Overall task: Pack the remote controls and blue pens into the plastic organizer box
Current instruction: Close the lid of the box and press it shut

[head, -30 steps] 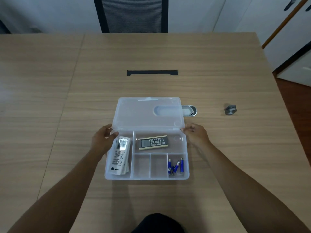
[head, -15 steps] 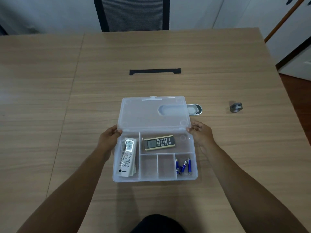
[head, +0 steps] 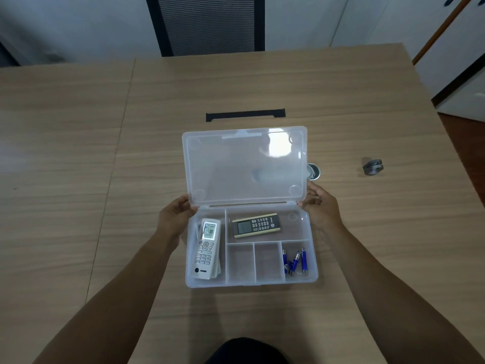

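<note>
On the "TRANE" remote's point(head: 206, 249) box point(head: 252, 283), both hands point(head: 176, 215) point(head: 320, 207) grip the lid point(head: 236, 166).

Two remote controls point(head: 207, 249), about four blue pens point(head: 296, 261), one organizer box point(head: 252, 282).

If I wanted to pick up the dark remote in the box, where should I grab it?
Probably by its two long edges near the middle, coming straight down from above. The dark remote lies flat, face up and crosswise in the wide back compartment of the organizer box, with bare floor showing along both long sides, so fingers likely fit there. The compartment walls block any sideways approach.
</note>
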